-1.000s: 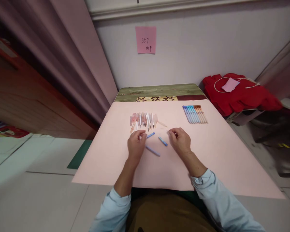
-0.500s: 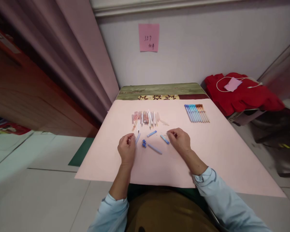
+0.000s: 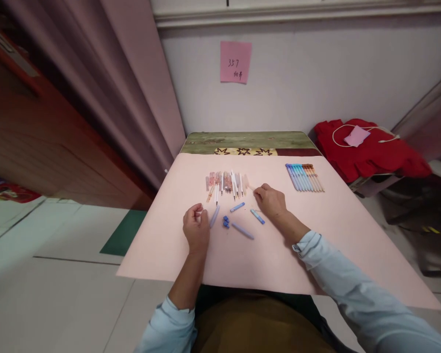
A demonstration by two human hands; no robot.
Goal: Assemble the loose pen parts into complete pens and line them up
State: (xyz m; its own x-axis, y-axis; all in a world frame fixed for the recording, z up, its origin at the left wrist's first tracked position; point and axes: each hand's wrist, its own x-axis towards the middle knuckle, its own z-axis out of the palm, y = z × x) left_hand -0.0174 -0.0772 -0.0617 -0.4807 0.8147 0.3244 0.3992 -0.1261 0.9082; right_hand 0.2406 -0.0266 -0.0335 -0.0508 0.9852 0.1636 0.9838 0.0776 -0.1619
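My left hand (image 3: 197,228) rests at the left of the loose pen parts, thumb and fingers curled together; whether something small is in them I cannot make out. Just beside it lies a pale lavender pen barrel (image 3: 215,216). My right hand (image 3: 272,201) is closed at the near end of a pale pinkish pen barrel (image 3: 252,187), its fingertips partly hidden. Between the hands are small blue pieces (image 3: 226,222), a second lavender barrel (image 3: 243,230), a short blue tube (image 3: 237,207) and a blue-and-light tube (image 3: 257,216).
Behind them lie several white pen refills (image 3: 234,184) and pinkish tubes (image 3: 212,178). A row of assembled pens (image 3: 304,177), blue to brown, lies at the right. Pink paper (image 3: 161,245) covers the table. Red cloth (image 3: 389,157) with a white cable is beyond the right edge.
My right hand has moved up and away from the blue-and-light tube to the pale pinkish barrel. My left hand stays about where it was. The view has shifted slightly.
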